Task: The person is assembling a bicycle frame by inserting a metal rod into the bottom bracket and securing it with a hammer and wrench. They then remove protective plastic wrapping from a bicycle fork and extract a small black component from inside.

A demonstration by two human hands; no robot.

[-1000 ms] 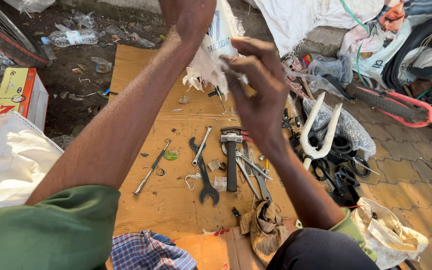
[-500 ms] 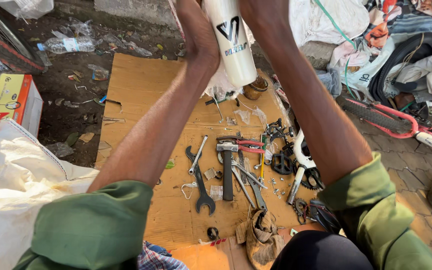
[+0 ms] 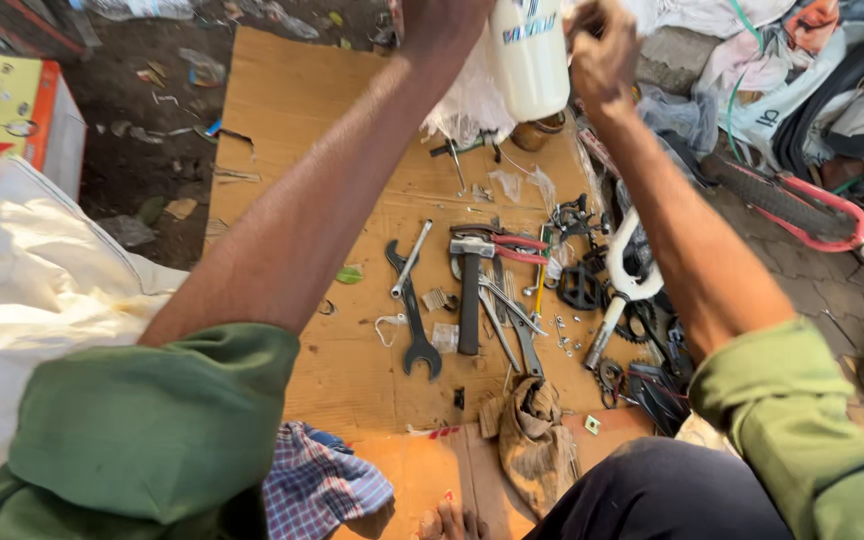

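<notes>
Both hands are raised at the top of the view around a white bottle (image 3: pixel 530 60), which hangs upright above the far end of a cardboard sheet (image 3: pixel 282 120) spread on the ground. The left hand (image 3: pixel 442 22) is mostly cut off by the frame edge; it sits against the bottle's left side, and how tightly it grips cannot be told. The right hand (image 3: pixel 604 50) is curled narrow at the bottle's right side, fingers bent inward and touching it. Behind the bottle a crumpled clear plastic bag (image 3: pixel 467 105) shows, and just below it a small brown tin (image 3: pixel 537 132) stands on the cardboard. Lower down, tools lie in a loose cluster: a hammer (image 3: pixel 470 290) with its head toward the bottle, a dark spanner (image 3: pixel 414 320) to its left, a thinner silver wrench (image 3: pixel 410 260) crossing that, and red-handled pliers (image 3: pixel 517 248) beside the hammer head. To the right lie black bicycle parts and a white fork (image 3: pixel 624 275). A dirty rag (image 3: pixel 535 440) sits at the near edge, with a checked cloth (image 3: pixel 317 480) to its left. A yellow and red box (image 3: pixel 12 115) stands on the dirt at far left, beside a white sack (image 3: pixel 32 300).
</notes>
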